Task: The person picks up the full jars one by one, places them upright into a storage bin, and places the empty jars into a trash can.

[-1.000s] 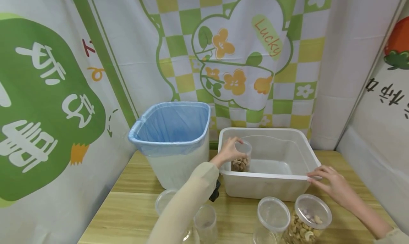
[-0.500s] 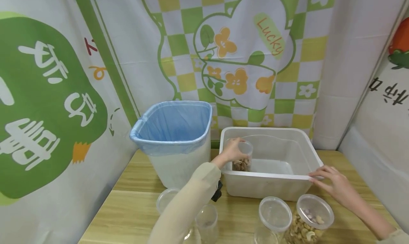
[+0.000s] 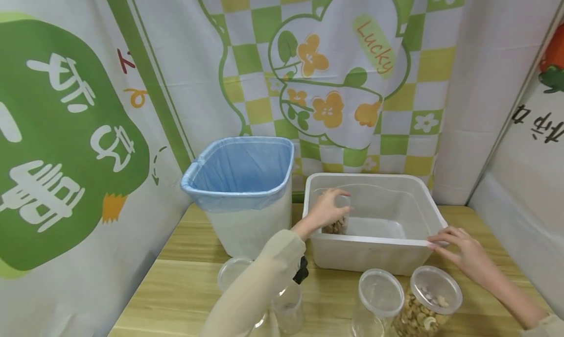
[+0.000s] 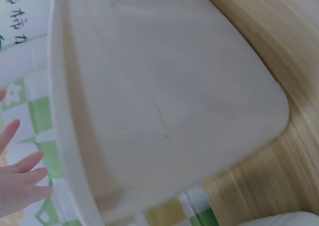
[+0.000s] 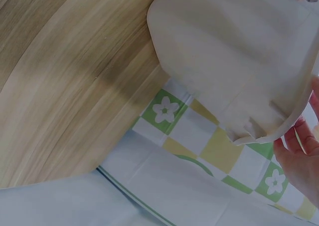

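Note:
Inside the white plastic tub (image 3: 370,254), at its left end, stands a clear jar (image 3: 336,226) of brown nuts, partly hidden by my left hand (image 3: 327,208). The fingers of that hand are spread beside the jar; in the left wrist view the hand (image 4: 22,183) is at the left edge, with nothing in its fingers. My right hand (image 3: 468,258) grips the tub's front right corner. The right wrist view has the same hand (image 5: 299,161) with fingers and thumb at the rim of the tub (image 5: 229,61).
A bin (image 3: 240,229) with a blue liner stands left of the tub. Along the table's (image 3: 172,293) front are a lidded clear jar (image 3: 380,298), a jar of cashews (image 3: 425,302), and clear containers (image 3: 288,310) near my left sleeve. A patterned curtain (image 3: 335,92) hangs behind.
My left hand's fingers have loosened from the nut jar and spread, and the hand has shifted slightly right. The jar stays in the tub. My right hand keeps its hold on the corner.

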`<action>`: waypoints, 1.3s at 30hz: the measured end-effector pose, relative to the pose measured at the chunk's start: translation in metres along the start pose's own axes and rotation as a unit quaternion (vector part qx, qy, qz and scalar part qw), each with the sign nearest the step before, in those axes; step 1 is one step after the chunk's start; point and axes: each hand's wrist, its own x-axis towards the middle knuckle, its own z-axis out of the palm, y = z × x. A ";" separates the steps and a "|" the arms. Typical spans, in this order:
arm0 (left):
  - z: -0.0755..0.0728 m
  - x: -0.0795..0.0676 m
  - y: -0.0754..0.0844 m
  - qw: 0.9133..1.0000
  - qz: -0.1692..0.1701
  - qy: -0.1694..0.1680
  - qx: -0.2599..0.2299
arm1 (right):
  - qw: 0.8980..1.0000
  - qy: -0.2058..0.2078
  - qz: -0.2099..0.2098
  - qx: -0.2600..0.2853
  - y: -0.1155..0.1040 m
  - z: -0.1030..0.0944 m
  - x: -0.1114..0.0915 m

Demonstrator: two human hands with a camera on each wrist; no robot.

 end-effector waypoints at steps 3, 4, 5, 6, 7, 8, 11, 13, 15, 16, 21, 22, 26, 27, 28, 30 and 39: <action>0.001 -0.004 0.008 1.000 0.023 -0.021 -0.005 | 1.000 -0.001 0.000 0.001 0.000 0.000 0.000; 0.001 -0.006 0.010 0.999 0.032 -0.026 -0.006 | 1.000 -0.001 0.000 0.002 0.000 0.000 0.000; 0.001 -0.007 0.013 0.999 0.039 -0.033 -0.006 | 1.000 -0.001 0.000 0.004 0.000 0.000 0.000; 0.002 -0.009 0.015 0.998 0.046 -0.040 -0.007 | 1.000 -0.001 0.000 0.007 0.001 0.000 0.000; 0.002 -0.011 0.018 0.998 0.052 -0.044 -0.005 | 1.000 0.000 -0.001 0.011 0.001 0.000 0.000; 0.003 -0.013 0.020 0.997 0.058 -0.048 -0.004 | 1.000 0.000 -0.001 0.015 0.002 0.001 0.000; 0.005 -0.018 0.027 0.996 0.076 -0.056 -0.004 | 1.000 0.005 -0.002 0.031 0.004 0.001 0.001; 0.006 -0.023 0.031 0.994 0.087 -0.061 -0.006 | 0.999 0.004 0.001 0.043 0.005 0.001 0.001; 0.008 -0.028 0.035 0.993 0.101 -0.069 -0.007 | 0.999 0.001 0.004 0.052 0.005 0.001 0.001; 0.009 -0.030 0.037 0.992 0.107 -0.074 -0.006 | 0.998 -0.002 0.008 0.056 0.006 0.000 0.001; 0.015 -0.042 0.048 0.986 0.134 -0.102 -0.010 | 0.998 -0.012 0.019 0.062 0.007 -0.001 0.001; 0.017 -0.045 0.051 0.985 0.136 -0.108 -0.010 | 0.998 -0.012 0.019 0.063 0.007 -0.001 0.001; 0.023 -0.053 0.060 0.980 0.144 -0.137 -0.005 | 0.998 -0.015 0.016 0.065 0.008 -0.002 0.002; 0.025 -0.055 0.061 0.979 0.147 -0.143 -0.002 | 0.998 -0.017 0.016 0.066 0.008 -0.002 0.002; 0.026 -0.056 0.063 0.977 0.151 -0.148 0.000 | 0.998 -0.019 0.017 0.064 0.008 -0.003 0.002; 0.029 -0.059 0.067 0.974 0.164 -0.155 0.003 | 0.998 -0.025 0.022 0.062 0.008 -0.003 0.002; 0.045 -0.065 0.076 0.962 0.211 -0.171 0.040 | 0.997 -0.035 0.033 0.053 0.009 -0.004 0.002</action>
